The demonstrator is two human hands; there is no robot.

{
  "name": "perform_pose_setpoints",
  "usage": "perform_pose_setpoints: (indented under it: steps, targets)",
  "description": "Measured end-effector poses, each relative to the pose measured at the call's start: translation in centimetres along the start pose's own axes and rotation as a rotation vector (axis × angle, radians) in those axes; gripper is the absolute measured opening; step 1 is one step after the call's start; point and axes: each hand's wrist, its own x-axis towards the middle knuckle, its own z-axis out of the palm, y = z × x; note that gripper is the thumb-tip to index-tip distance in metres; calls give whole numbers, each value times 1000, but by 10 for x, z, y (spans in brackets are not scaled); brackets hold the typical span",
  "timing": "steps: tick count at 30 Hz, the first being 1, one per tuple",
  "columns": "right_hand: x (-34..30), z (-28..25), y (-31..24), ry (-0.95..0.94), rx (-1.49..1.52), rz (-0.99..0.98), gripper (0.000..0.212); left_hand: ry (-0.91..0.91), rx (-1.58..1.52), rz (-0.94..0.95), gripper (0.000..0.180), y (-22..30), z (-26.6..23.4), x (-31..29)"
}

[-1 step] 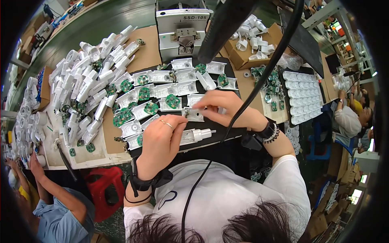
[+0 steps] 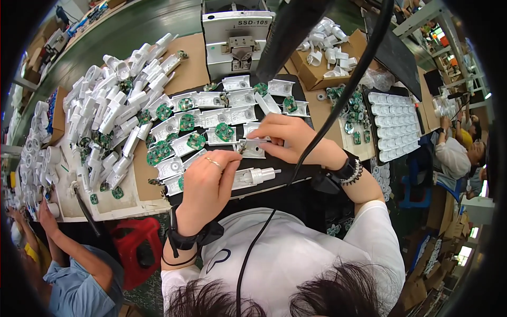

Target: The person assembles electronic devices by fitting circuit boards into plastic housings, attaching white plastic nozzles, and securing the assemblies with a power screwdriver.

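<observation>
My left hand (image 2: pixel 206 174), a ring on one finger, is closed in a pinch. At its fingertips is a small dark part (image 2: pixel 242 149), too small to name. My right hand (image 2: pixel 289 138) reaches in from the right, thumb and fingers bent together over a white plastic half-shell (image 2: pixel 256 152). What its fingertips hold, if anything, is hidden. Both hands nearly meet at this shell. Just in front lies a white housing with a clear cylindrical end (image 2: pixel 257 177). Beyond my hands, rows of white half-shells (image 2: pixel 228 116) lie on a black mat, several carrying green circuit boards (image 2: pixel 225 132).
A heap of white housings (image 2: pixel 113 100) covers the left side. A grey machine (image 2: pixel 237 39) stands at the back. A cardboard box of white parts (image 2: pixel 311 79) and a tray of white shells (image 2: pixel 393 127) are at right. A black cable (image 2: pixel 343 100) hangs across the view.
My left hand has shifted slightly left and nearer to me. My right hand has moved slightly, its fingertips still over the half-shell. The parts on the mat have stayed put.
</observation>
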Motion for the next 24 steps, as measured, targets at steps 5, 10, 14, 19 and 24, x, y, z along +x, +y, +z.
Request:
perform_pose_setpoints:
  steps: [5,10,14,19,24]
  targets:
    - [22,13,6,-34,-464,-291,23,47,16,-31,11,0,-5,1]
    - [27,7,20,-9,-287,-307,25,-18,121,-19,13,-2,-10,-1]
    - [30,2,19,111,-190,-154,23,10,99,-8,13,-6,-4,-2]
    - [30,7,23,281,-418,-161,22,-84,107,71,12,-6,2,8]
    - [17,2,8,279,-307,-162,22,-70,71,152,11,-12,2,14]
